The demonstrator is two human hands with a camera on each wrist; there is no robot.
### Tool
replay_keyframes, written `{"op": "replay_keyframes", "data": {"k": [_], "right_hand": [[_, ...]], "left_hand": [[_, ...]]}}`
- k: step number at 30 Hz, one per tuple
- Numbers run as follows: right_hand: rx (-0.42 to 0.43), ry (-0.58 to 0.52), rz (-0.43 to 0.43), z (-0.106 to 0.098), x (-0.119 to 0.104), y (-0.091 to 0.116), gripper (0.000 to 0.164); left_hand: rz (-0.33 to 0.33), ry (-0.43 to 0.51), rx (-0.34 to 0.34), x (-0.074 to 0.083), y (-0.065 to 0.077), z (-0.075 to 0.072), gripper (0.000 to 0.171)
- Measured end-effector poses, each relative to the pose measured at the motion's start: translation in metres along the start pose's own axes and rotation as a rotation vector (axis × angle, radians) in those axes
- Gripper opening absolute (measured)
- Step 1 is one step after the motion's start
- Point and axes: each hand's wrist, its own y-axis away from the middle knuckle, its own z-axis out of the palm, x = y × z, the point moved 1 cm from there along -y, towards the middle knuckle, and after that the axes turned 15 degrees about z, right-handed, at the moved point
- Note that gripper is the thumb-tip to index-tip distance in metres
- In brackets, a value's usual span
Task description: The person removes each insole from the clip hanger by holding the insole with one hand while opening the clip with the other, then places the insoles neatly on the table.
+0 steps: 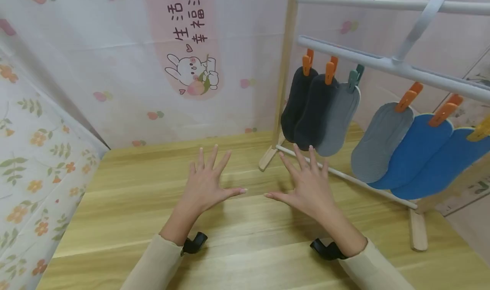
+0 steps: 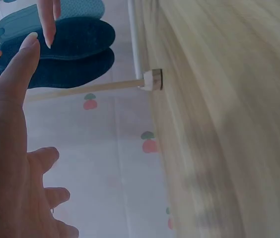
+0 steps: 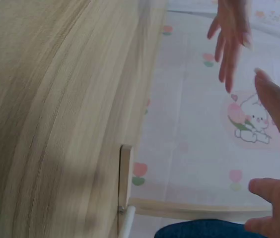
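Both hands hover over the wooden table with fingers spread and hold nothing. My left hand (image 1: 204, 187) is left of the middle, its thumb pointing toward the other hand. My right hand (image 1: 309, 189) is closer to the drying rack, and its fingertips overlap the rack's lower rail (image 1: 344, 176) in the head view. From a hanger bar (image 1: 356, 56) on the rack hang several insoles: dark ones (image 1: 317, 111), grey ones (image 1: 340, 119) and blue ones (image 1: 417, 152). Orange clips (image 1: 408, 97), a green clip (image 1: 355, 77) and a yellow clip (image 1: 480, 129) grip their tops.
The rack has a wooden post (image 1: 286, 64), a white top rail (image 1: 363, 1) and wooden feet (image 1: 418, 230) standing on the table (image 1: 126, 205). A printed cloth with a rabbit drawing (image 1: 193, 74) covers the back; a floral cloth (image 1: 34, 183) hangs at the left.
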Motion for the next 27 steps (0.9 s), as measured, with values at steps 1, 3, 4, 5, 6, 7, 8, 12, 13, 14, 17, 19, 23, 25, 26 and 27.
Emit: {"op": "replay_keyframes", "data": {"k": [1, 3, 4, 5, 6, 7, 8, 12, 13, 14, 17, 19, 23, 25, 26, 27], "right_hand": [[0.019, -0.01, 0.002, -0.002, 0.002, 0.002, 0.114], [0.044, -0.019, 0.008, -0.007, 0.008, 0.007, 0.114], [0.053, -0.022, 0.01, -0.009, 0.01, 0.009, 0.114], [0.061, -0.028, 0.011, -0.011, 0.013, 0.011, 0.114], [0.07, -0.029, 0.011, -0.014, 0.015, 0.013, 0.114], [0.078, -0.034, 0.011, -0.016, 0.018, 0.015, 0.114], [0.087, -0.041, 0.009, -0.018, 0.021, 0.017, 0.114], [0.162, -0.111, -0.006, -0.024, 0.032, 0.024, 0.112], [0.188, -0.136, -0.008, -0.026, 0.035, 0.026, 0.111], [0.216, -0.165, -0.011, -0.028, 0.038, 0.027, 0.11], [0.311, -0.259, -0.025, -0.033, 0.048, 0.031, 0.107], [0.386, -0.317, -0.033, -0.036, 0.056, 0.033, 0.104], [0.563, -0.402, -0.02, -0.044, 0.074, 0.034, 0.1], [0.653, -0.451, 0.012, -0.049, 0.081, 0.034, 0.098], [0.698, -0.472, 0.029, -0.051, 0.084, 0.034, 0.096], [0.747, -0.497, 0.045, -0.054, 0.087, 0.034, 0.095]], "left_hand": [[0.004, 0.004, 0.002, 0.001, -0.003, 0.0, 0.11], [0.016, 0.017, 0.007, 0.003, -0.01, -0.001, 0.109], [0.019, 0.019, 0.004, 0.003, -0.014, 0.0, 0.109], [0.024, 0.024, 0.001, 0.004, -0.018, 0.0, 0.108], [0.029, 0.037, -0.003, 0.004, -0.022, 0.001, 0.108], [0.035, 0.058, -0.004, 0.005, -0.026, 0.001, 0.107], [0.041, 0.079, -0.003, 0.005, -0.03, 0.002, 0.106], [0.081, 0.243, 0.028, 0.007, -0.044, 0.006, 0.1], [0.093, 0.312, 0.037, 0.01, -0.049, 0.006, 0.098], [0.107, 0.389, 0.044, 0.012, -0.053, 0.006, 0.097], [0.144, 0.618, 0.06, 0.021, -0.063, 0.004, 0.092], [0.17, 0.723, 0.071, 0.027, -0.071, 0.001, 0.088], [0.201, 0.812, 0.142, 0.038, -0.089, -0.004, 0.081], [0.2, 0.848, 0.195, 0.042, -0.1, -0.004, 0.078], [0.203, 0.854, 0.226, 0.042, -0.106, -0.002, 0.076], [0.205, 0.855, 0.259, 0.042, -0.112, -0.001, 0.075]]}}
